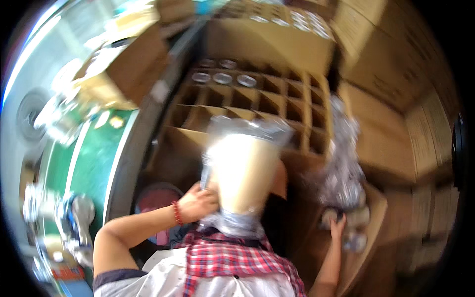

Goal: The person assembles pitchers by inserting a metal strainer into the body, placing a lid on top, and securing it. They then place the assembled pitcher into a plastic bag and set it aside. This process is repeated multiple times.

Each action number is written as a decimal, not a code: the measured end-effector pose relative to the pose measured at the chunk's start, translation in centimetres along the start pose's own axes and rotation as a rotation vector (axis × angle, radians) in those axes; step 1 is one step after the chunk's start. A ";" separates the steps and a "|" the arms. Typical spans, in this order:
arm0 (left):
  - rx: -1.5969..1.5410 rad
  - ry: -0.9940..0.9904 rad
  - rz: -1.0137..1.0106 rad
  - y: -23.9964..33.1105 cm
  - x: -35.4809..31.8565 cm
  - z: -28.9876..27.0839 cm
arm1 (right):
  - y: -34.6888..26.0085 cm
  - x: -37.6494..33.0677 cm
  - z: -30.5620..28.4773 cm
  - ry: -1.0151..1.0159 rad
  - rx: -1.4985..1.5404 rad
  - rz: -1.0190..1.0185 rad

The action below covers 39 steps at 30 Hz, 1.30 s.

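A tall, cream-coloured bundle [247, 173] in clear plastic stands tilted in front of my body, brightly lit and blurred. My left hand [199, 203], with a red bead bracelet on its wrist, is closed at the bundle's left side. A thin grey strip rises from its fingers, too blurred to name. Down to the right, my right hand [338, 227] reaches into an open carton [377, 213], its fingers closed on one of several round, pale-ended containers [328, 218]. Crumpled clear plastic [341, 173] hangs over that carton's far end.
Ahead stands a large carton with cardboard dividers [269, 101]; a few round clear rims [222, 78] show in its far left cells. Stacked cartons [386, 74] line the right. Along the left runs a green-topped table [96, 158] with glassware [59, 119] and an open box [133, 67].
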<state>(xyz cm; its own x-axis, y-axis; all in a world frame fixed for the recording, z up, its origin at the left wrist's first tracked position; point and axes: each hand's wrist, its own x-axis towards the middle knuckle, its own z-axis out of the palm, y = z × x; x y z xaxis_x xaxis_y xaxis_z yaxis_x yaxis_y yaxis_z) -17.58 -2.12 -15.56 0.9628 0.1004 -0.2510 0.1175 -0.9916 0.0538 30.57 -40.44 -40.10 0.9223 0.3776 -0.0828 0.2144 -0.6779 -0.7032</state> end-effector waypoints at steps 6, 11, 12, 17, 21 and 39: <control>-0.550 0.627 -0.138 -2.6 -8.1 -10.5 | 3.3 0.1 0.3 -0.274 -0.338 0.162; -0.535 1.083 -1.284 -3.3 -32.7 -9.9 | -5.2 1.3 -0.9 -0.436 -0.437 0.116; -0.540 1.197 -1.363 -7.9 -33.6 -11.2 | -5.8 -0.3 -3.6 -0.376 -0.390 0.180; -0.558 1.572 -1.901 -17.9 -47.7 -10.4 | -13.9 -2.0 -10.0 -0.438 -0.358 0.216; -0.627 1.875 -1.879 -26.9 -54.6 -5.5 | -18.8 -5.1 -18.0 -0.411 -0.308 0.238; -0.747 1.084 -0.661 -24.9 -13.0 -12.0 | -41.8 -18.9 -1.5 0.242 -0.092 -1.016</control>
<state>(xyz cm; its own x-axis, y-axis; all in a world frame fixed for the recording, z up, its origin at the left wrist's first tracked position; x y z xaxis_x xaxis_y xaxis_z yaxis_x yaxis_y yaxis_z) -30.13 22.27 -2.08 0.3539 0.8527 0.3843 0.3696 -0.5050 0.7800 4.70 -20.18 -8.11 0.3321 0.6664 0.6675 0.9384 -0.1618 -0.3053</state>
